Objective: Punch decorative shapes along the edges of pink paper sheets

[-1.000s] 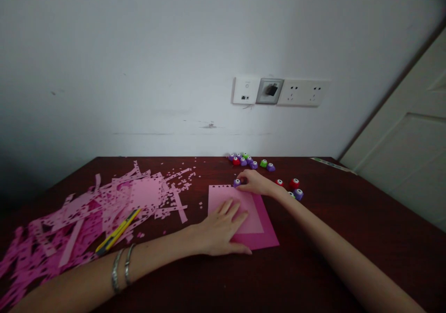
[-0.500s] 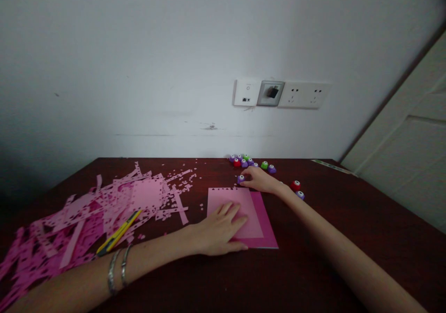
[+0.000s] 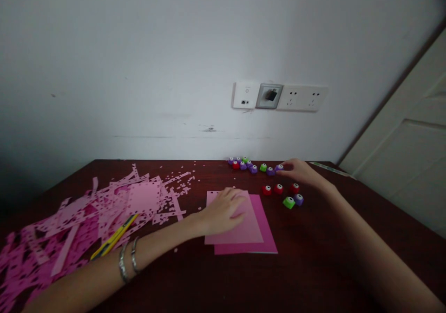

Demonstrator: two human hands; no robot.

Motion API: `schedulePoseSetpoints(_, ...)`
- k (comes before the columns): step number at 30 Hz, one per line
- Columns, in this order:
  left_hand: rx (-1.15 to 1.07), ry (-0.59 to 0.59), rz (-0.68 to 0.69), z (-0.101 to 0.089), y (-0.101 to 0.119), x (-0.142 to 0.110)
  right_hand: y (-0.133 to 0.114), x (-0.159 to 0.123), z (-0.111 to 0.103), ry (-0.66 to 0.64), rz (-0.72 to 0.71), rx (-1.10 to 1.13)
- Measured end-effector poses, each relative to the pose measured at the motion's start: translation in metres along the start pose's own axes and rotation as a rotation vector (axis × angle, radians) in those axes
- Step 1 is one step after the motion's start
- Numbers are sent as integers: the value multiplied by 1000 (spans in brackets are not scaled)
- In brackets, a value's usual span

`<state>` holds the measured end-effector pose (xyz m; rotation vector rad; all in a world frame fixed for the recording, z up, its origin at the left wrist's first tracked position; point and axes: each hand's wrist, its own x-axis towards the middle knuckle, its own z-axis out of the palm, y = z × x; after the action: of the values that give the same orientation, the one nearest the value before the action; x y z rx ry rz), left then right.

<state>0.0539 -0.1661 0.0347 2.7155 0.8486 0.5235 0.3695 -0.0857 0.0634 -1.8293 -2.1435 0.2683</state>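
Note:
My left hand [image 3: 223,214] is over a light pink sheet of paper [image 3: 248,231], its fingers slightly bent and apart; whether it presses on the sheet I cannot tell. Under that sheet, a darker pink sheet [image 3: 266,224] sticks out to the right and at the front. My right hand [image 3: 300,171] is at the back right, thumb and fingers closed around a small purple paper punch [image 3: 278,168]. Just left of it stand another purple punch [image 3: 270,171] and a green punch [image 3: 264,167]. The top edge of the light sheet is partly hidden by my left hand.
Several more punches [image 3: 243,165] cluster by the wall. Red punches [image 3: 278,189] and a bright green one [image 3: 289,202] stand nearer. Punched paper scraps [image 3: 69,229] cover the left side, with a yellow utility knife [image 3: 114,237] on them. A ruler-like strip [image 3: 331,168] lies back right.
My right hand has carried the purple punch from the light sheet's top edge to the back right. My left hand has shifted up the sheet, its fingers more bent.

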Motion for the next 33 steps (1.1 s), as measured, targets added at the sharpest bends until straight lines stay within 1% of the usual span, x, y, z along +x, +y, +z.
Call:
schedulePoseSetpoints(2, -51, 115, -47, -2, -15, 12, 22, -3, -4, -14, 97, -23)
schedulePoseSetpoints(4, -98, 241, -124, -4, -34, 26, 42, -6, -5, -17, 159, -39)
schedulePoseSetpoints(6, -131, 315, -216, -4, -56, 41, 58, -8, -4, -28, 201, -38)
schedulePoseSetpoints(8, -168, 315, -321, -5, -78, 56, 69, -10, -1, -52, 229, -26)
schedulePoseSetpoints(10, -198, 298, -390, -3, -96, 69, 76, -12, 2, -76, 238, -16)
schedulePoseSetpoints(12, -213, 274, -407, 1, -110, 81, 81, -12, 6, -91, 232, -14)
schedulePoseSetpoints(15, -200, 227, -395, 9, -126, 95, 86, -10, 11, -99, 235, -15)
schedulePoseSetpoints(18, -159, 227, -431, 16, -137, 107, 90, -8, 11, -107, 242, 2)
schedulePoseSetpoints(20, -133, 265, -477, 18, -145, 113, 90, -7, 8, -106, 238, 13)
schedulePoseSetpoints(22, -117, 296, -515, 17, -152, 119, 86, -6, 4, -74, 237, 7)
schedulePoseSetpoints(24, -118, 290, -528, 16, -159, 124, 76, -6, -3, -35, 230, -8)
schedulePoseSetpoints(28, -171, 200, -466, 13, -167, 132, 50, -6, -11, -39, 170, -8)
schedulePoseSetpoints(33, -262, 76, -363, 8, -174, 137, 27, -7, -12, -60, 129, 7)
